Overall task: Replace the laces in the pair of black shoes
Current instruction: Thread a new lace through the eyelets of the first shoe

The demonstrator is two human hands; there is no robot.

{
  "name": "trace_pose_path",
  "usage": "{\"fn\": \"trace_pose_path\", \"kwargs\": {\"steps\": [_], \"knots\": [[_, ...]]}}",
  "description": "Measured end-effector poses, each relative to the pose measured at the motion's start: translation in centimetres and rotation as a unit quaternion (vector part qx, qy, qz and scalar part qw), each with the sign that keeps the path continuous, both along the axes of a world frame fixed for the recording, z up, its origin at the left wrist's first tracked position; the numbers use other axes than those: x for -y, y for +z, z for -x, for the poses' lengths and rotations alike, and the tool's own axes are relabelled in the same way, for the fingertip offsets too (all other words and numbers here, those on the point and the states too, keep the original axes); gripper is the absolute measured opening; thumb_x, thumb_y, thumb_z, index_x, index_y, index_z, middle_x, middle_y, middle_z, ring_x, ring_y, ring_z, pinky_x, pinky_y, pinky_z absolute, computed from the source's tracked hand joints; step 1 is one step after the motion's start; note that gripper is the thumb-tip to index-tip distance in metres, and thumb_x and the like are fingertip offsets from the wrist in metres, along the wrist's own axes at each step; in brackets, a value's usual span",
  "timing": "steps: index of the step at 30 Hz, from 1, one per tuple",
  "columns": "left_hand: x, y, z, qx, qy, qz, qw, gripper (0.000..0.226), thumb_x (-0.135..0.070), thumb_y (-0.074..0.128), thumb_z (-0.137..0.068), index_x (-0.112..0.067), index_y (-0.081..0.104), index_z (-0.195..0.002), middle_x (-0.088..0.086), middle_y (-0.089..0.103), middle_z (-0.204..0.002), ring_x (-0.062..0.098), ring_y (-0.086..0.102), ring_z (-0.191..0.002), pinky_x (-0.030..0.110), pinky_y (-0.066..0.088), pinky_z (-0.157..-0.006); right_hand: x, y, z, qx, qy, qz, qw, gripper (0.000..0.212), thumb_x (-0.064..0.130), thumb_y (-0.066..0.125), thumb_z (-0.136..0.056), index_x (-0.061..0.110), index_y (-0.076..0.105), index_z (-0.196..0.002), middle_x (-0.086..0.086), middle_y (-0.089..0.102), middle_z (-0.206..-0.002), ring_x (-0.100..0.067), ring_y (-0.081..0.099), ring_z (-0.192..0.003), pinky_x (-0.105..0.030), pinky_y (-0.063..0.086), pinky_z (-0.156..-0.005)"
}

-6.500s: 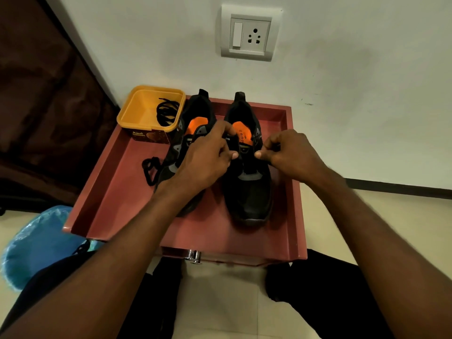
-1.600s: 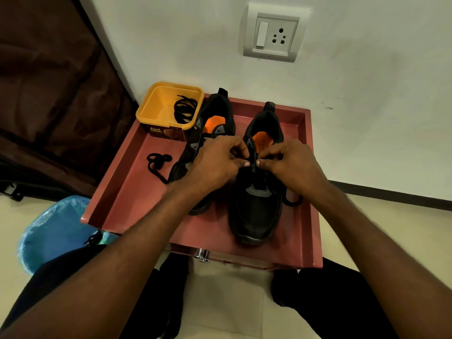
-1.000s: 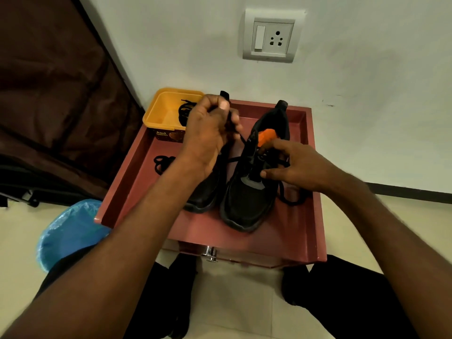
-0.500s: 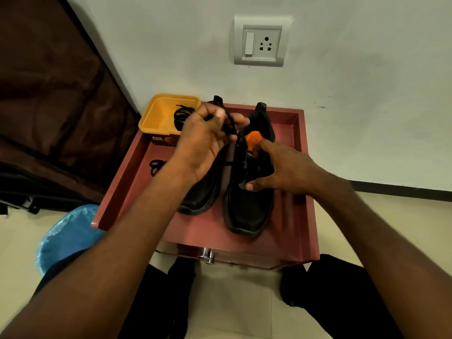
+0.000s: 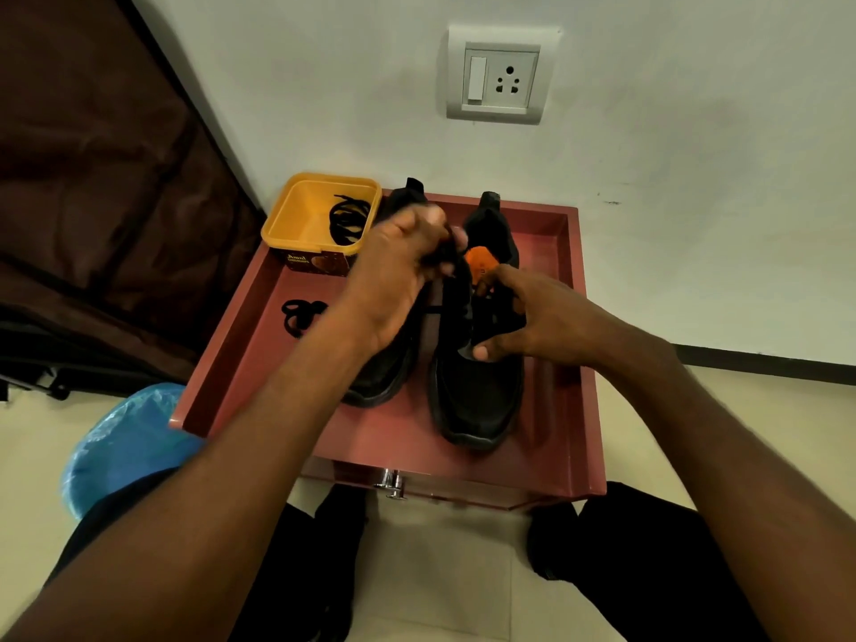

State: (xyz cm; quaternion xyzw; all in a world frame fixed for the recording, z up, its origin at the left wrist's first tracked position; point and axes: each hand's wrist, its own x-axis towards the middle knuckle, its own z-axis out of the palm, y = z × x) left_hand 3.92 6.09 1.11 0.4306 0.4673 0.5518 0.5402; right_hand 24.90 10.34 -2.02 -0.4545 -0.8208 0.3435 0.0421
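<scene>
Two black shoes stand side by side on a red tray-topped stand (image 5: 572, 345). The right shoe (image 5: 477, 396) has an orange insole. My left hand (image 5: 393, 280) hovers over the left shoe (image 5: 384, 377) and grips a black lace (image 5: 447, 259) pulled up from the right shoe. My right hand (image 5: 528, 317) holds the right shoe's upper, with thumb and fingers curled around its lace area. A loose black lace (image 5: 298, 315) lies coiled on the tray to the left. Another black lace (image 5: 347, 220) sits in a yellow tub (image 5: 296, 220).
The yellow tub stands at the tray's back left corner against a white wall with a switch socket (image 5: 500, 78). A dark brown curtain (image 5: 92, 178) hangs at left. A blue plastic bag (image 5: 120, 447) lies on the floor. A metal drawer knob (image 5: 391, 484) sticks out below the tray.
My left hand has dropped from over the tub toward the right shoe's collar, still pulling the lace. My right hand stays on the right shoe, which now stands straight.
</scene>
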Motion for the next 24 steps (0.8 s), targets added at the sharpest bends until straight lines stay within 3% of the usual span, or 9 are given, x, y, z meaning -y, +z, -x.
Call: {"fn": "trace_pose_path", "kwargs": {"steps": [3, 6, 8, 13, 16, 18, 20, 22, 24], "knots": [[-0.3, 1.1, 1.2, 0.181, 0.017, 0.024, 0.983, 0.018, -0.036, 0.051, -0.107, -0.022, 0.051, -0.095, 0.001, 0.056, -0.077, 0.018, 0.060, -0.074, 0.028, 0.040, -0.057, -0.2, -0.3, 0.0, 0.000, -0.002, -0.002, 1.000, 0.092, 0.058, 0.089, -0.069, 0.038, 0.041, -0.145, 0.003, 0.055, -0.137, -0.023, 0.057, -0.122, -0.050, 0.055, -0.098], [-0.5, 0.1, 1.3, -0.123, 0.049, 0.059, 0.989, 0.019, -0.039, 0.065, -0.099, -0.022, 0.059, -0.100, -0.006, 0.057, -0.076, 0.008, 0.053, -0.063, 0.025, 0.037, -0.054, -0.2, -0.4, 0.3, 0.014, 0.002, -0.010, 1.000, 0.094, 0.067, 0.085, -0.064, 0.042, 0.040, -0.143, 0.001, 0.054, -0.134, -0.024, 0.056, -0.119, -0.051, 0.055, -0.095], [-0.4, -1.5, 0.9, -0.346, 0.010, 0.044, 0.937, 0.025, -0.044, 0.076, -0.090, -0.021, 0.068, -0.098, -0.007, 0.066, -0.089, 0.006, 0.063, -0.079, 0.023, 0.050, -0.066, -0.3, -0.3, 0.4, 0.013, 0.005, -0.011, 1.000, 0.089, 0.073, 0.080, -0.059, 0.046, 0.043, -0.135, 0.002, 0.056, -0.128, -0.023, 0.059, -0.114, -0.051, 0.057, -0.091], [-0.1, -2.9, 0.2, -0.512, -0.013, 0.036, 0.858, 0.013, -0.024, 0.080, -0.089, -0.012, 0.076, -0.086, -0.005, 0.072, -0.084, -0.001, 0.062, -0.077, 0.020, 0.052, -0.070, -0.2, -0.4, 0.4, -0.003, 0.002, -0.008, 1.000, 0.080, 0.066, 0.085, -0.062, 0.046, 0.046, -0.128, 0.003, 0.057, -0.125, -0.022, 0.061, -0.112, -0.051, 0.058, -0.090], [0.0, -1.5, 0.0, -0.384, -0.008, 0.028, 0.923, 0.011, -0.018, 0.071, -0.097, -0.013, 0.072, -0.087, -0.002, 0.073, -0.089, 0.002, 0.064, -0.076, 0.019, 0.048, -0.069, -0.3, -0.4, 0.2, -0.005, 0.001, 0.004, 1.000, 0.087, 0.058, 0.089, -0.067, 0.042, 0.043, -0.139, 0.001, 0.057, -0.130, -0.025, 0.061, -0.115, -0.052, 0.057, -0.095], [-0.2, 0.1, 0.3, -0.095, 0.013, 0.020, 0.995, 0.017, -0.013, 0.057, -0.103, -0.018, 0.063, -0.089, 0.000, 0.071, -0.092, 0.005, 0.061, -0.074, 0.019, 0.043, -0.062, -0.3, -0.2, 0.0, -0.006, 0.003, 0.015, 1.000, 0.097, 0.060, 0.088, -0.065, 0.039, 0.039, -0.146, 0.003, 0.058, -0.134, -0.024, 0.062, -0.117, -0.050, 0.056, -0.097], [-0.6, 0.9, 1.2, 0.101, 0.027, 0.017, 0.994, 0.020, -0.013, 0.050, -0.107, -0.022, 0.056, -0.090, 0.000, 0.067, -0.087, 0.009, 0.052, -0.068, 0.022, 0.037, -0.054, -0.3, -0.2, -0.1, -0.006, 0.001, 0.017, 1.000, 0.096, 0.059, 0.089, -0.066, 0.037, 0.040, -0.146, 0.003, 0.057, -0.136, -0.024, 0.061, -0.119, -0.050, 0.055, -0.098], [-0.7, 0.7, 1.6, 0.047, 0.057, 0.040, 0.996, 0.015, -0.021, 0.054, -0.106, -0.024, 0.055, -0.091, -0.004, 0.059, -0.076, 0.007, 0.044, -0.059, 0.021, 0.032, -0.049, -0.2, -0.2, 0.3, -0.003, 0.003, 0.013, 1.000, 0.094, 0.057, 0.090, -0.068, 0.037, 0.040, -0.146, 0.001, 0.055, -0.137, -0.025, 0.059, -0.121, -0.051, 0.055, -0.099], [-0.5, -0.1, 1.2, -0.181, 0.072, 0.050, 0.980, 0.012, -0.033, 0.065, -0.100, -0.023, 0.060, -0.095, -0.008, 0.059, -0.077, 0.002, 0.051, -0.060, 0.020, 0.038, -0.051, 0.0, 0.0, 0.6, 0.010, 0.002, 0.003, 1.000, 0.093, 0.054, 0.090, -0.070, 0.036, 0.040, -0.146, -0.001, 0.056, -0.134, -0.026, 0.060, -0.118, -0.051, 0.056, -0.096]]}}
